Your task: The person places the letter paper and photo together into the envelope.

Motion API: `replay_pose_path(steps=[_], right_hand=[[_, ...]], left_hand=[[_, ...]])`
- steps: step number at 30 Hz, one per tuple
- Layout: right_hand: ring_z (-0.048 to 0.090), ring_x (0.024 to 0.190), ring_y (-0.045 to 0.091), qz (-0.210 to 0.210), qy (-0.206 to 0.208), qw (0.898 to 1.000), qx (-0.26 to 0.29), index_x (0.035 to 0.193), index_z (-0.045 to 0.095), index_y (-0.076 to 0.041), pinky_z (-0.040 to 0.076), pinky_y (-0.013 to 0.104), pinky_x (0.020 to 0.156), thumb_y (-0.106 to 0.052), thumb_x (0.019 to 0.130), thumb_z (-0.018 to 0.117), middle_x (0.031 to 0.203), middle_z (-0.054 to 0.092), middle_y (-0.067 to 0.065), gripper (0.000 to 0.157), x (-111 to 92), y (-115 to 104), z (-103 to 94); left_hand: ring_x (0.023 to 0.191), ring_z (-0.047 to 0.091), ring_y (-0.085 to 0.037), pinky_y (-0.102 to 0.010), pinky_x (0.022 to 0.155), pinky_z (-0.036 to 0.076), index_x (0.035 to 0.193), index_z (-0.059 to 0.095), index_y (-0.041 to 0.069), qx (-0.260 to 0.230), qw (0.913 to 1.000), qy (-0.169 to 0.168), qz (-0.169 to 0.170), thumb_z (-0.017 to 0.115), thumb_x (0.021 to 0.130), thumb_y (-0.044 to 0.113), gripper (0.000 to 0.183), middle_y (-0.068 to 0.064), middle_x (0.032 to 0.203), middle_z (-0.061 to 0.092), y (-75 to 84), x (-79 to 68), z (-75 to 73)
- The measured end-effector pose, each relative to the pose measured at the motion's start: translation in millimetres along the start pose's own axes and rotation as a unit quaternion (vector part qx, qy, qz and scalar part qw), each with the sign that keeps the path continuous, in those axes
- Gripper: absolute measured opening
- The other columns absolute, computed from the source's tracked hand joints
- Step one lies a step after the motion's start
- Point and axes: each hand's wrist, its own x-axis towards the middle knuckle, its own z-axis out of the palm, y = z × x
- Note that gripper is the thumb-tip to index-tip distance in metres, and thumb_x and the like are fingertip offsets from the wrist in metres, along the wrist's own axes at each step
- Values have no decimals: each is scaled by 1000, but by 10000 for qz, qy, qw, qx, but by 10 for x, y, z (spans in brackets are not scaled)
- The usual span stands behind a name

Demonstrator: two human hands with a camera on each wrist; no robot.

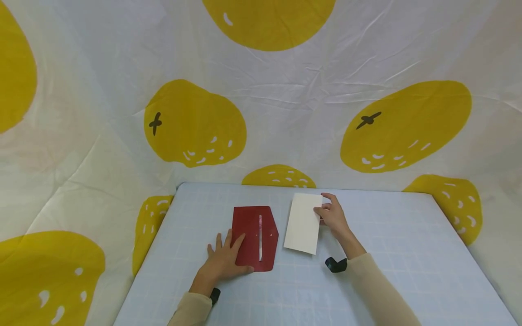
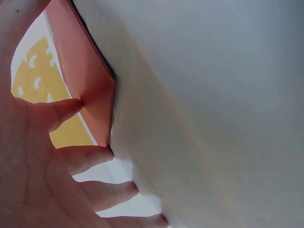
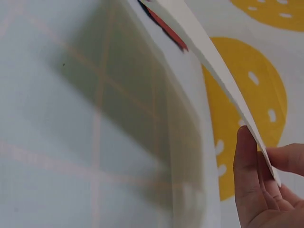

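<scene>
A person's 2 hands work at a pale blue gridded surface (image 1: pixel 408 253). The left hand (image 1: pixel 223 261) lies flat, fingers spread, pressing the near left corner of a red folded envelope (image 1: pixel 256 237) at the surface's middle. Just beside it, the right hand (image 1: pixel 334 216) pinches the far right edge of a white card (image 1: pixel 302 222), its grip lifting that edge. A cloth with yellow fruit (image 1: pixel 195 122) hangs behind.

envelope (image 1: pixel 254 237) left of card (image 1: pixel 303 222), on mat (image 1: pixel 408 253)
</scene>
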Motion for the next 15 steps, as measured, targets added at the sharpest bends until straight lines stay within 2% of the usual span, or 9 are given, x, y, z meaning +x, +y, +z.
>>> replay_pose_path(steps=[11, 15], right_hand=[[65, 71, 23, -154, -151, 9982, 564, 151, 34, -12, 57, 35, 58, -6, 94, 66, 105, 60, 21, 66, 4, -112, 406], [65, 72, 24, -156, -118, 9975, 684, 150, 35, -12, 58, 40, 61, -6, 94, 66, 103, 60, 20, 65, -3, -158, 507]], left_hand=[[142, 13, -58, -80, 102, 15, 156, 33, 16, 36, 10000, -27, -27, 79, 72, 63, 108, -26, 160, 19, -10, -3, -2], [142, 12, -58, -80, 102, 15, 157, 32, 16, 52, 10000, -55, -4, 78, 72, 65, 108, -25, 161, 18, -11, 4, -1]])
